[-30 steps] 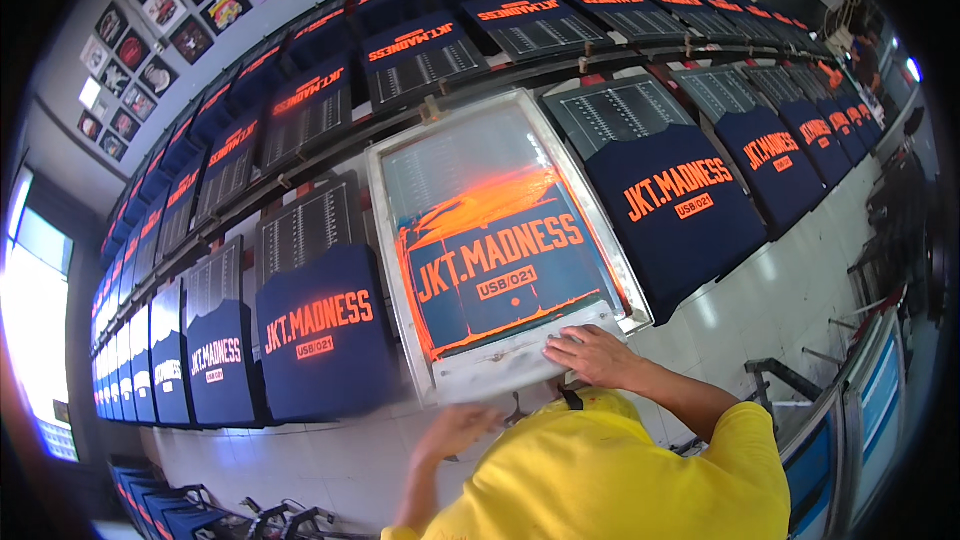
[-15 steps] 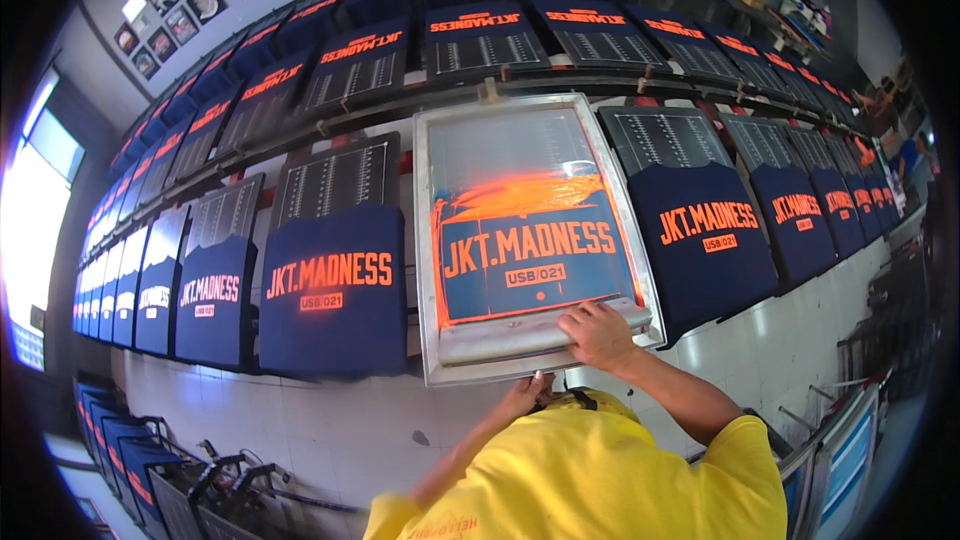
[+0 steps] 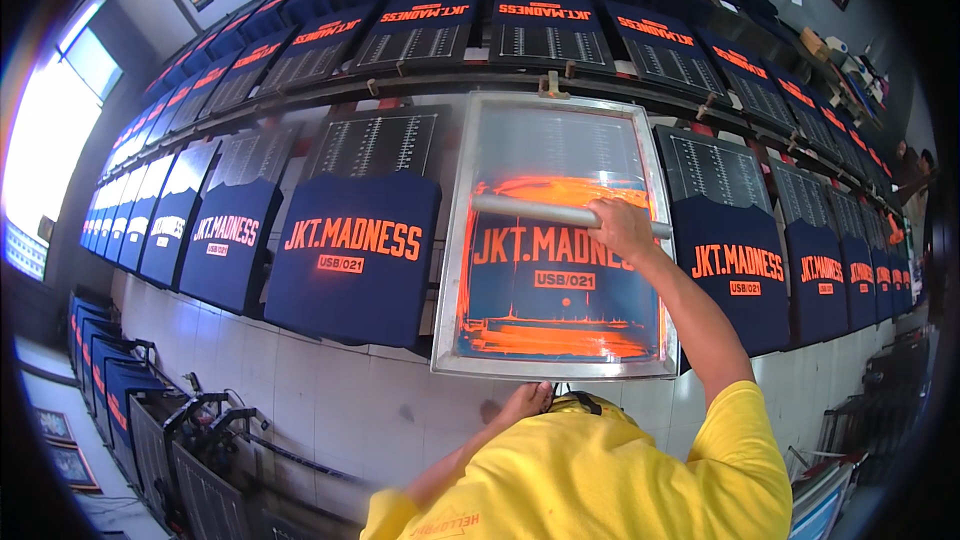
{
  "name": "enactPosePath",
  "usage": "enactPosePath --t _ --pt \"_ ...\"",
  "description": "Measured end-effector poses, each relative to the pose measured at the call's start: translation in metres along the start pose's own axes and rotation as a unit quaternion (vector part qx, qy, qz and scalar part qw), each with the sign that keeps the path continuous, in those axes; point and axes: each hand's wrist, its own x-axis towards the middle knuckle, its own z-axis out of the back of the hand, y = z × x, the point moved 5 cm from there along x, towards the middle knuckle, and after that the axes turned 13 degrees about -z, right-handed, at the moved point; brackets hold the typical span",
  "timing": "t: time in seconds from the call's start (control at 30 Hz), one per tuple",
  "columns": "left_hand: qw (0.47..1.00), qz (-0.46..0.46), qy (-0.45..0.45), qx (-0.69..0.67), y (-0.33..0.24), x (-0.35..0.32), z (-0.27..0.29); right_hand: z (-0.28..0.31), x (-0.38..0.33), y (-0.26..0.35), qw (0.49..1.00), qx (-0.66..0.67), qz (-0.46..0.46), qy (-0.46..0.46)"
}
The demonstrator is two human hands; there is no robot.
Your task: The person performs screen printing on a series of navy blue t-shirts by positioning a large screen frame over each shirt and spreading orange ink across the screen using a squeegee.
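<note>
A left hand [image 3: 527, 402] rests at the near edge of a metal-framed printing screen [image 3: 556, 240], its grip hidden behind a yellow shirt [image 3: 600, 480]. Farther up, the right hand [image 3: 620, 228] grips a squeegee [image 3: 540, 210] lying across the orange-inked mesh. Beyond, navy shirts [image 3: 355, 250] on the table blur toward the rim.

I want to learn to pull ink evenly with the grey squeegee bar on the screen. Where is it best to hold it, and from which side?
Probably from above, on the long grey handle of the squeegee bar, which lies crosswise over the screen frame. The right hand grips near its right end, fingers wrapped over the top. The left half is free for a second hand; the left hand is at the frame's near edge.
</note>
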Motion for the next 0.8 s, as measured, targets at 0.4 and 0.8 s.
enactPosePath --t 0.4,0.8 --pt "0.999 -0.030 -0.027 -0.022 -0.009 -0.006 -0.002 -0.022 0.022 0.001 0.999 -0.018 0.023 0.042" --pt "1.000 0.020 -0.008 -0.014 -0.020 -0.005 0.002 -0.013 -0.126 0.031 0.988 -0.015 0.136 0.065"
